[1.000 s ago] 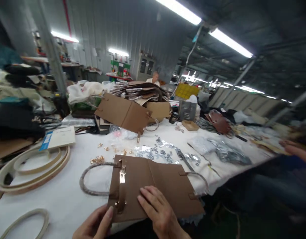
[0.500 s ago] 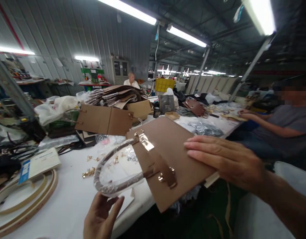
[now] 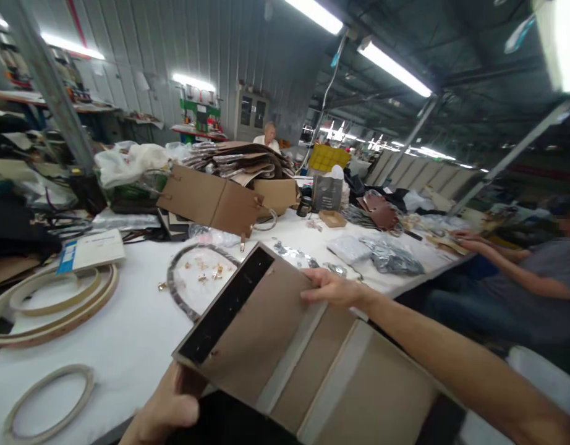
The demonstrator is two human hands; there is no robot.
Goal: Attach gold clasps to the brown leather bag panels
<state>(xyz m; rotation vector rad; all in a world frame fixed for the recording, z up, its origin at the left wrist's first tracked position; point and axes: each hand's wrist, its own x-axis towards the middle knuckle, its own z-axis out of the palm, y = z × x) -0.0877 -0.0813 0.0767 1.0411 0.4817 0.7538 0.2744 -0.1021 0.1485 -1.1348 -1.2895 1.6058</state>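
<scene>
A brown bag panel point(image 3: 266, 309) is tilted in front of me with its inner side showing. A black strip point(image 3: 233, 309) with small metal fixings runs along its left end, and pale strips cross its middle. The plastic-wrapped handle point(image 3: 174, 279) curves out beyond that end over the table. My left hand point(image 3: 167, 402) is at the lower left corner, thumb showing and fingers partly hidden by the panel. My right hand point(image 3: 334, 287) grips the far edge, thumb and fingers closed on it. The panel hides its outer side.
Gold-coloured metal fittings point(image 3: 219, 271) lie scattered on the white table point(image 3: 136, 315). Rolls of tape point(image 3: 106, 296) and a tape ring point(image 3: 48, 402) are at left. Another brown panel point(image 3: 211, 201) leans by a pile. Grey bagged parts point(image 3: 391, 254) lie beyond; a co-worker point(image 3: 540, 266) sits right.
The panel has been turned over, from its outer side with the gold clasp to its inner side. My left hand has moved from beside the handle to the panel's corner.
</scene>
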